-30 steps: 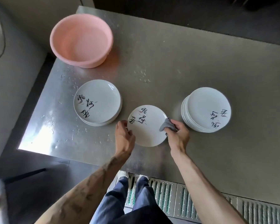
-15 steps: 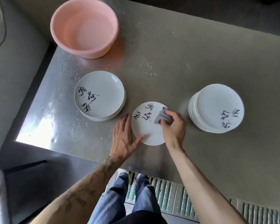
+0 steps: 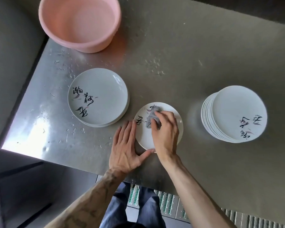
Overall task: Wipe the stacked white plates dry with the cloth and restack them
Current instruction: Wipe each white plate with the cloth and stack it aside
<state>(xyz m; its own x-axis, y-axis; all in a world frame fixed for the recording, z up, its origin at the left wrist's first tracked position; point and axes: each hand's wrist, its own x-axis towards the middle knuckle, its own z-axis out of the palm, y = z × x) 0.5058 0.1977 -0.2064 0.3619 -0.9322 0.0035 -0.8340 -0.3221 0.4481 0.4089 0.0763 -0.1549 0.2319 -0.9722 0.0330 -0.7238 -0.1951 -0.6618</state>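
Observation:
A single white plate (image 3: 144,135) with black calligraphy lies flat on the steel table near the front edge. My right hand (image 3: 165,133) presses a small grey cloth (image 3: 152,118) onto the plate's middle. My left hand (image 3: 126,148) lies flat against the plate's left rim, fingers spread, thumb under the near edge. A short stack of plates (image 3: 97,97) stands to the left. A taller stack (image 3: 235,114) stands to the right.
A pink plastic basin (image 3: 80,22) sits at the table's back left corner. Water droplets speckle the steel table (image 3: 179,66) around the left stack. The table's left edge and front edge are close to my hands; a floor grate (image 3: 168,204) lies below.
My right hand has slid the cloth from the plate's right rim onto its middle. My left hand went from gripping the left rim to lying flat with fingers spread.

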